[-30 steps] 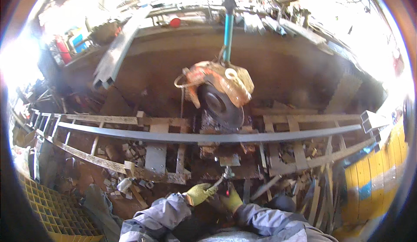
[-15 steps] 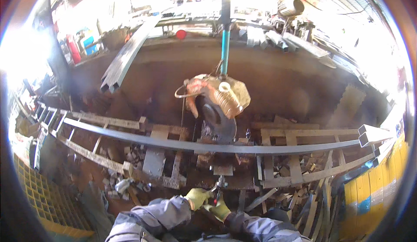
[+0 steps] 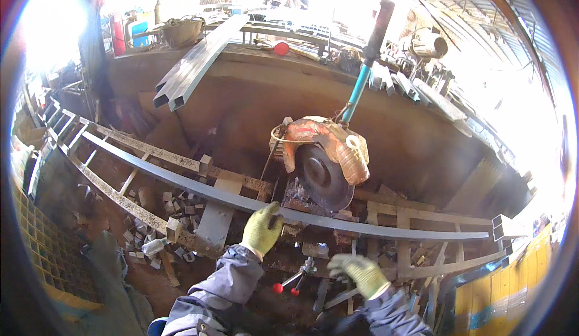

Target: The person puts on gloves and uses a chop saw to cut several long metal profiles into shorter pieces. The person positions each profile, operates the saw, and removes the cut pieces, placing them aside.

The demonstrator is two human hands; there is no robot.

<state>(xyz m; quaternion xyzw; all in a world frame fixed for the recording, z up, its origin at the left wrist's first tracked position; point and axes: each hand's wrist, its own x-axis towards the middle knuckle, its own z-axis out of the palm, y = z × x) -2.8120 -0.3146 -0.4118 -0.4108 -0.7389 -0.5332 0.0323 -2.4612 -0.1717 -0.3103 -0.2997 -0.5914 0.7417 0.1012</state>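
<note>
A long grey metal tube [image 3: 199,187] lies across the cut-off saw under its round blade [image 3: 325,176]. My left hand [image 3: 261,232], in a yellow-green work glove, reaches up to the tube's near edge just left of the blade. Its fingers are stretched out and overlap the tube, though contact is hard to tell. My right hand [image 3: 360,274], gloved alike, hovers with fingers apart on the near side of the tube, holding nothing. Between my hands sits the vise handle [image 3: 306,268], with red knobs on its rods. The orange saw guard [image 3: 313,132] covers the blade's top.
Ladder-like metal support frames [image 3: 132,182] extend to both sides. Short offcuts [image 3: 181,206] litter the ground below. A teal lever [image 3: 359,91] rises from the saw. Longer tubes [image 3: 199,64] jut from the rear bench; a yellow slatted panel [image 3: 503,282] stands at right.
Both hands have left the vise handle. My left hand has moved up to the tube, my right hand out to the right. The view has tilted and shifted.
</note>
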